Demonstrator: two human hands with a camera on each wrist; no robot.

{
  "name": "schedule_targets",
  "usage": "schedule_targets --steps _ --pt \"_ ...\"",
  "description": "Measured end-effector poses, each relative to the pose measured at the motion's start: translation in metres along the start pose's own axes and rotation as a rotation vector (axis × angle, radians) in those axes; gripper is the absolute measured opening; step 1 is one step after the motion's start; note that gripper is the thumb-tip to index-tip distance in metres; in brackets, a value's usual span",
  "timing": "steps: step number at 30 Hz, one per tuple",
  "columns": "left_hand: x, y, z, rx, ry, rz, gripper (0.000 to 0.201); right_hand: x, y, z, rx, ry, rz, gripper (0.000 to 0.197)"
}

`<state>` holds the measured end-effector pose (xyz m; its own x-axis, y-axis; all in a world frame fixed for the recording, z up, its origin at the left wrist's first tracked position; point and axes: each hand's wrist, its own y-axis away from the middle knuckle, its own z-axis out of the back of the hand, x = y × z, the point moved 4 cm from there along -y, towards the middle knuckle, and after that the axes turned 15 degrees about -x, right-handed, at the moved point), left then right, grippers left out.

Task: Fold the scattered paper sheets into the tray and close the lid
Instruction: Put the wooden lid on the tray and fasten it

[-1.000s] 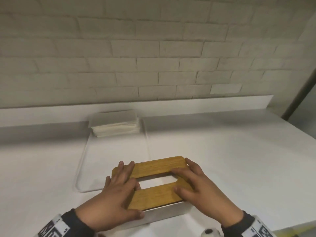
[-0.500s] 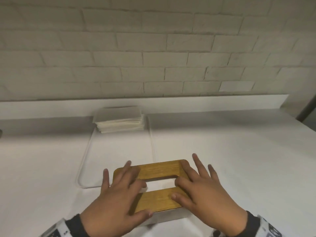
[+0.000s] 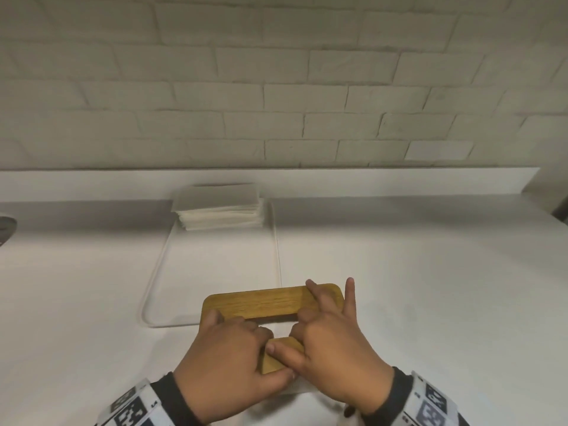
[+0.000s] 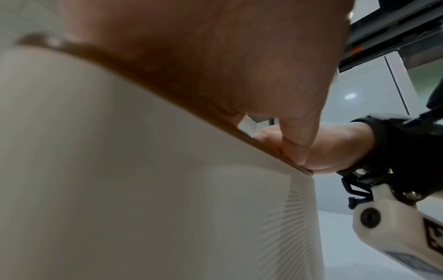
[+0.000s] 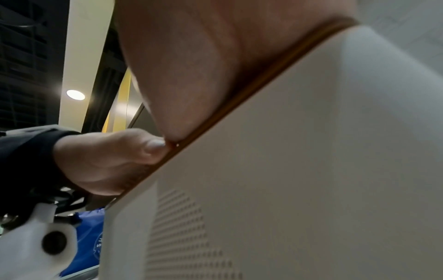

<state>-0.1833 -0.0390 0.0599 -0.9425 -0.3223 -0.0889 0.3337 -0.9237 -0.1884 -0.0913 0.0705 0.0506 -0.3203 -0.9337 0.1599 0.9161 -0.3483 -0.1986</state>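
Note:
A wooden lid (image 3: 264, 301) with a long slot lies on a white box (image 3: 296, 390) at the table's front. My left hand (image 3: 242, 339) sits on the lid's near left, with its fingers curled into the slot and its thumb against the near edge. My right hand (image 3: 322, 324) presses on the lid's right part, index and little finger stretched out and thumb flat on the near strip. The wrist views show the box wall (image 4: 120, 180) (image 5: 311, 170) close up, with the lid edge (image 4: 167, 106) (image 5: 263, 79) under each palm. Whatever is inside the box is hidden.
A stack of white paper sheets (image 3: 219, 207) rests at the far end of a clear flat board (image 3: 212, 272) behind the box. A white upstand and brick wall close the back. A grey object (image 3: 4, 226) shows at the left edge.
My left fingers have gone from lying flat on the lid to curling into its slot. Both hands have drawn closer together over the lid's near strip. The lid stays on the box.

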Motion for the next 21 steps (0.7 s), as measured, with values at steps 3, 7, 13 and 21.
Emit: schedule_targets --steps 3,7,13,21 --pt "-0.001 0.0 -0.002 0.027 -0.034 0.043 0.065 -0.002 0.001 -0.002 -0.048 -0.007 -0.03 0.096" --pt "-0.005 0.0 0.002 0.032 -0.042 0.105 0.062 -0.003 0.006 0.0 -0.209 0.094 -0.044 0.071" --pt "-0.007 -0.001 0.001 -0.005 -0.032 0.139 0.054 0.011 0.012 0.0 -0.376 0.116 0.045 0.048" --pt "-0.005 -0.003 0.0 0.013 0.01 0.061 0.04 0.01 0.004 -0.009 -0.23 0.04 -0.093 0.079"
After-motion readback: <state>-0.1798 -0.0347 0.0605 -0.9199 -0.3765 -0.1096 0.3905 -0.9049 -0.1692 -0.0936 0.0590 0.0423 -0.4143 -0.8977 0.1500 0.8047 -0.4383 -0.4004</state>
